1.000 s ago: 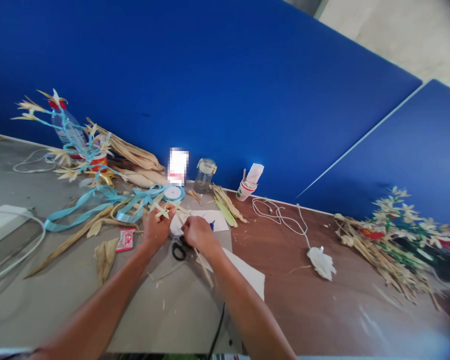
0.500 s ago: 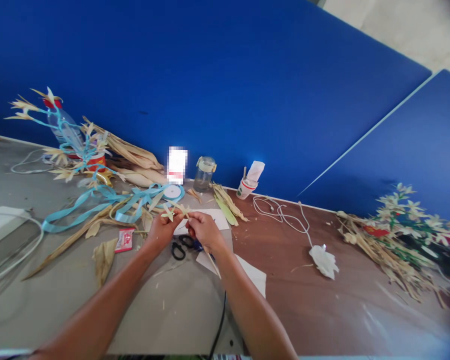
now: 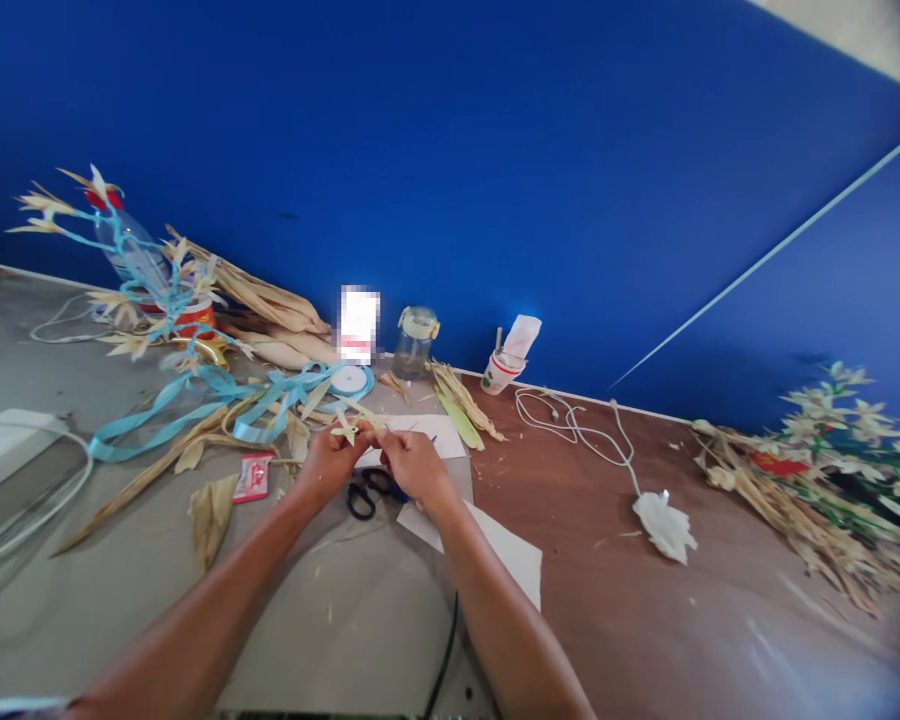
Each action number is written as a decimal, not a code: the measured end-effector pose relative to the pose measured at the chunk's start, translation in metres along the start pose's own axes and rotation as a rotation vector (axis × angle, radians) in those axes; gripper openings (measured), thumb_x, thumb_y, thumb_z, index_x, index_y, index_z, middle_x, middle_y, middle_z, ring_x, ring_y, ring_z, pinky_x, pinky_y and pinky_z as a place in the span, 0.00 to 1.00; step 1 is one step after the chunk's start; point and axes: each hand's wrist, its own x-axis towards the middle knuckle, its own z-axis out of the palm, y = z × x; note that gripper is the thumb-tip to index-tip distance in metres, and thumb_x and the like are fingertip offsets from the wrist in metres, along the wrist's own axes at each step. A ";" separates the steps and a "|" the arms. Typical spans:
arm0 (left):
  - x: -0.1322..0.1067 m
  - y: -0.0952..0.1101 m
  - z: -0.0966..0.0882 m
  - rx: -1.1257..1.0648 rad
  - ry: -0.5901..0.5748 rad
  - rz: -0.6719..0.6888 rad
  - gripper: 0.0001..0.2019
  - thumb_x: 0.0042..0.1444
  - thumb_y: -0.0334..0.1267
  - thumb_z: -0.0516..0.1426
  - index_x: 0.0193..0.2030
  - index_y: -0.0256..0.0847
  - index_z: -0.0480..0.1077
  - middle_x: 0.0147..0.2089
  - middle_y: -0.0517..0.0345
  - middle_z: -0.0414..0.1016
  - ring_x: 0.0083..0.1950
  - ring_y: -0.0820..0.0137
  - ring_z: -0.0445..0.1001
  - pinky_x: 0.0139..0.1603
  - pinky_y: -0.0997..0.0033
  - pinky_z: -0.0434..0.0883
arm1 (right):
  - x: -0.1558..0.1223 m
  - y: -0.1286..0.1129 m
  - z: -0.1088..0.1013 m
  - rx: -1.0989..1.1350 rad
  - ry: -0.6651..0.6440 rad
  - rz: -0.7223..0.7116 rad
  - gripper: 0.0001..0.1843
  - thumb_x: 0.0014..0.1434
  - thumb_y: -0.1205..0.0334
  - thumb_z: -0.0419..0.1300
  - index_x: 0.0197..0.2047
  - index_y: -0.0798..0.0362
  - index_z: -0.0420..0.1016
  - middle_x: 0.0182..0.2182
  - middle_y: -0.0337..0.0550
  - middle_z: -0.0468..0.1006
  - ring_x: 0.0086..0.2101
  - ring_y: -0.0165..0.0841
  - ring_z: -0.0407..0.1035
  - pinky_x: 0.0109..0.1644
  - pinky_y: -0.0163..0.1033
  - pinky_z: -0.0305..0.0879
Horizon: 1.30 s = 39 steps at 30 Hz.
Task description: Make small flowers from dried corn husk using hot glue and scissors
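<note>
My left hand (image 3: 333, 462) is closed around a small pale corn-husk flower (image 3: 346, 430), whose pointed petals stick out above the fingers. My right hand (image 3: 418, 466) meets it fingertip to fingertip, pinching at the same piece; the exact spot it grips is hidden. Black-handled scissors (image 3: 361, 500) lie on the table just below the hands. Behind the fingers is a sheet of white paper (image 3: 450, 442), and a second white sheet (image 3: 514, 560) lies partly under my right forearm. Light blue ribbon (image 3: 262, 432) curls beside its spool (image 3: 349, 381), beyond my left hand.
At left, blue-wrapped stems with husk flowers (image 3: 172, 300) stand before a plastic bottle (image 3: 131, 250). Dried husks (image 3: 270, 315), a glass jar (image 3: 414, 345) and a paper cup (image 3: 502, 372) line the blue partition (image 3: 450, 180). A white cable (image 3: 592, 440) and more husk flowers (image 3: 832, 420) lie right.
The view has shifted slightly, so objects on the right sit farther right. My hands stay together at the husk flower, with the fingers slightly rearranged; my right hand has turned a little.
</note>
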 end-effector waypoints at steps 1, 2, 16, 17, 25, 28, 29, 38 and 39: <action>0.000 0.000 0.000 -0.010 -0.011 0.007 0.11 0.47 0.44 0.56 0.22 0.38 0.66 0.23 0.61 0.65 0.28 0.71 0.64 0.32 0.72 0.64 | 0.000 -0.001 0.000 -0.016 0.008 0.001 0.23 0.62 0.54 0.47 0.26 0.57 0.76 0.19 0.41 0.72 0.23 0.28 0.66 0.28 0.30 0.56; 0.000 -0.001 0.000 -0.023 -0.029 0.012 0.12 0.47 0.44 0.56 0.22 0.38 0.66 0.23 0.60 0.66 0.29 0.71 0.65 0.33 0.72 0.65 | -0.001 -0.003 0.000 -0.030 0.018 0.004 0.23 0.62 0.54 0.47 0.28 0.57 0.76 0.20 0.42 0.74 0.24 0.28 0.67 0.29 0.30 0.57; -0.001 -0.003 -0.002 0.048 -0.088 0.009 0.13 0.50 0.45 0.55 0.22 0.38 0.67 0.22 0.61 0.65 0.27 0.73 0.62 0.30 0.73 0.62 | 0.000 -0.002 -0.002 0.183 -0.065 0.134 0.25 0.61 0.52 0.48 0.19 0.56 0.73 0.14 0.37 0.67 0.18 0.26 0.61 0.26 0.31 0.56; -0.001 -0.004 -0.002 0.047 -0.096 0.014 0.13 0.50 0.45 0.55 0.22 0.37 0.67 0.22 0.60 0.66 0.27 0.72 0.63 0.31 0.73 0.62 | 0.001 -0.001 -0.002 0.255 -0.090 0.166 0.25 0.60 0.51 0.48 0.19 0.56 0.72 0.13 0.36 0.65 0.16 0.25 0.58 0.23 0.31 0.55; -0.003 0.001 -0.003 0.005 -0.136 -0.001 0.13 0.49 0.46 0.56 0.26 0.37 0.69 0.24 0.58 0.70 0.30 0.70 0.67 0.35 0.70 0.65 | 0.000 -0.006 -0.012 0.596 -0.287 0.404 0.24 0.59 0.50 0.52 0.18 0.57 0.68 0.10 0.33 0.59 0.11 0.21 0.48 0.15 0.29 0.40; -0.002 -0.002 -0.004 0.017 -0.133 -0.003 0.13 0.49 0.46 0.56 0.27 0.37 0.70 0.25 0.59 0.70 0.29 0.71 0.66 0.34 0.71 0.65 | 0.001 -0.003 -0.015 0.673 -0.329 0.421 0.24 0.58 0.50 0.52 0.18 0.58 0.69 0.10 0.32 0.59 0.11 0.20 0.47 0.15 0.28 0.40; -0.002 -0.003 -0.005 0.028 -0.134 -0.004 0.13 0.49 0.46 0.56 0.27 0.36 0.70 0.25 0.59 0.69 0.29 0.71 0.66 0.34 0.71 0.64 | 0.001 -0.001 -0.015 0.692 -0.342 0.423 0.24 0.58 0.51 0.52 0.19 0.59 0.69 0.09 0.32 0.59 0.10 0.19 0.47 0.15 0.28 0.40; 0.000 -0.002 -0.005 -0.023 -0.135 -0.005 0.12 0.47 0.45 0.58 0.23 0.37 0.67 0.23 0.60 0.66 0.28 0.73 0.64 0.32 0.73 0.63 | 0.005 0.010 -0.018 0.842 -0.425 0.407 0.22 0.57 0.52 0.53 0.20 0.60 0.69 0.09 0.33 0.61 0.09 0.18 0.44 0.14 0.27 0.39; 0.001 -0.002 -0.005 -0.027 -0.125 -0.006 0.12 0.46 0.45 0.58 0.23 0.37 0.67 0.23 0.61 0.66 0.28 0.73 0.63 0.32 0.73 0.63 | 0.005 0.011 -0.019 0.865 -0.430 0.401 0.22 0.57 0.51 0.54 0.20 0.60 0.69 0.09 0.33 0.61 0.10 0.18 0.44 0.14 0.27 0.39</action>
